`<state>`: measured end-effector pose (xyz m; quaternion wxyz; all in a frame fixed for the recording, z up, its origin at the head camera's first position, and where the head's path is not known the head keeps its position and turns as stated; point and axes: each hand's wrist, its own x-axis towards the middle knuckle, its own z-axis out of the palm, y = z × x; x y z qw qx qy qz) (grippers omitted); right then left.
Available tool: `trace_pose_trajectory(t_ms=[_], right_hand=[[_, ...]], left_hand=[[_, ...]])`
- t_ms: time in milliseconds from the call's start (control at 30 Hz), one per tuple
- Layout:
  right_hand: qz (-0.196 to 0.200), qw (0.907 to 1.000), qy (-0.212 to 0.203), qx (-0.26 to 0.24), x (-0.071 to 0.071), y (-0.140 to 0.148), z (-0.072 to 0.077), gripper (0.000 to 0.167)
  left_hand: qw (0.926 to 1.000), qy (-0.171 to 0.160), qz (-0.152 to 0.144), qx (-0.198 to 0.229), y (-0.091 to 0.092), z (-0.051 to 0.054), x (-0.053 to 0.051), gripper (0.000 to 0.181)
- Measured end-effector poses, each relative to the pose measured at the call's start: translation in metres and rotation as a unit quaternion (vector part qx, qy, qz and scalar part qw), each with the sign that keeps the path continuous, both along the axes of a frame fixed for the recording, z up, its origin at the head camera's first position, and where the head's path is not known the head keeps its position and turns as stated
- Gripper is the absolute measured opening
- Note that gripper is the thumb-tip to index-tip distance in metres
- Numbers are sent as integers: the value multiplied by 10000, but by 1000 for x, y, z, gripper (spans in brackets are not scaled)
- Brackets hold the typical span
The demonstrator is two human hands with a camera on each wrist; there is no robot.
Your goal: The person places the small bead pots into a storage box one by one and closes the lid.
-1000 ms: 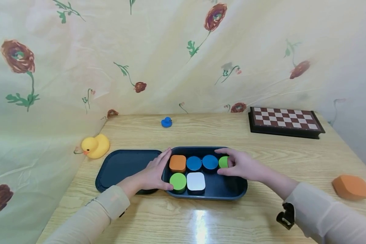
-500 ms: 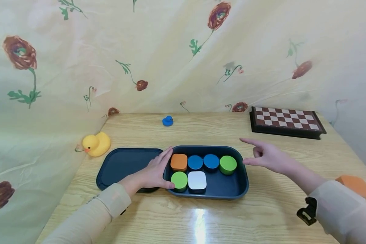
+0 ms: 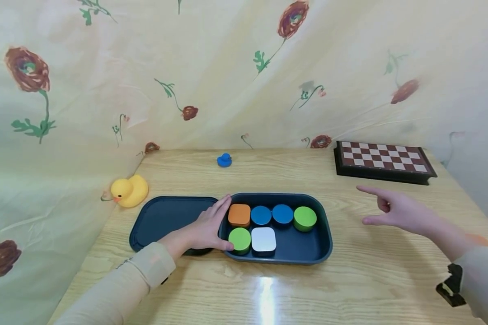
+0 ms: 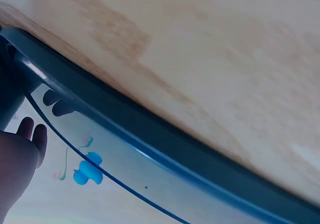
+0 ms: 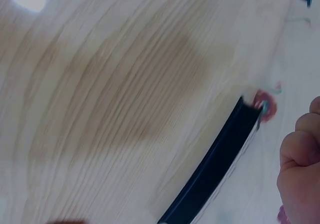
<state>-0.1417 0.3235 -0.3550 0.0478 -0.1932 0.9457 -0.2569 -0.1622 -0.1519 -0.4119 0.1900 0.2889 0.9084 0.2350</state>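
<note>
A dark blue oval-cornered box [image 3: 309, 253] stands on the table. Inside its back row are an orange rounded square block [image 3: 239, 214], two blue round pieces [image 3: 282, 213] and a green round piece [image 3: 305, 217]. The front row has another green round piece [image 3: 239, 239] and a white rounded square block [image 3: 263, 238]. My left hand [image 3: 203, 229] rests on the box's left end, fingers extended along it and thumb beside the front green piece. Right of the box, my right hand [image 3: 404, 212] hovers with nothing in it, index finger and thumb apart, other fingers curled.
A dark flat lid-like tray [image 3: 168, 221] lies left of the box, partly under my left arm. A yellow duck [image 3: 130, 191], a small blue duck [image 3: 224, 160] and a checkered board case [image 3: 384, 160] stand farther back. My right forearm mostly hides an orange block [image 3: 480, 239].
My right hand has let go of the green round piece at the back right of the box and moved away to the right. The left hand keeps its place.
</note>
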Motion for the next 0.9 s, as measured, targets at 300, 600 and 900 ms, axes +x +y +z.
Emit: trace_pose_trajectory(t_ms=[300,600,900], right_hand=[[-78,9995,-60,301,5,46,-10,65],[-773,9895,-515,1109,7,94,-15,74],[-1235,9787,-783,1443,15,135,-19,76]], left_hand=[[9999,24,-16,-134,-1,0,0,116],[9999,-63,45,-73,0,2,2,115],[9998,-137,123,64,-3,-2,4,117]])
